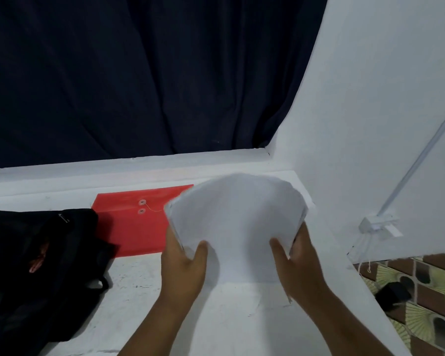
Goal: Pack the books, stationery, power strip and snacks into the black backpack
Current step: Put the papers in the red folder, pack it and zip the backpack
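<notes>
Over the white worktop (129,299), both hands are on one sheaf of white paper (235,217): left hand (184,265) grips its left edge, thumb on the near face, and right hand (297,258) grips the right edge the same way, so the sheets bow upward between them, just clear of the surface. Black backpack (36,265) lies at the left, near but not touching the paper, with a red string-tie envelope (134,222) flat on the worktop between bag and sheaf, its far right end hidden behind the paper. My read: the step in hand is squaring up the loose sheets before they go into the envelope or straight into the bag. To do it well I'd relax the squeeze so the stack flattens, tap the bottom edge on the worktop to align it, then slide it in long-edge first, one hand holding the mouth open. Bowed like this, the sheets will fan and catch corners. Hard to make out: I can't tell whether the backpack's main compartment is open; something reddish shows in a dark fold, unidentifiable. No books, power strip or snacks in view. Fingers behind the paper are hidden. Dark object on the patterned floor (427,291) at right is unclear. Bag's left side is cut off.
</notes>
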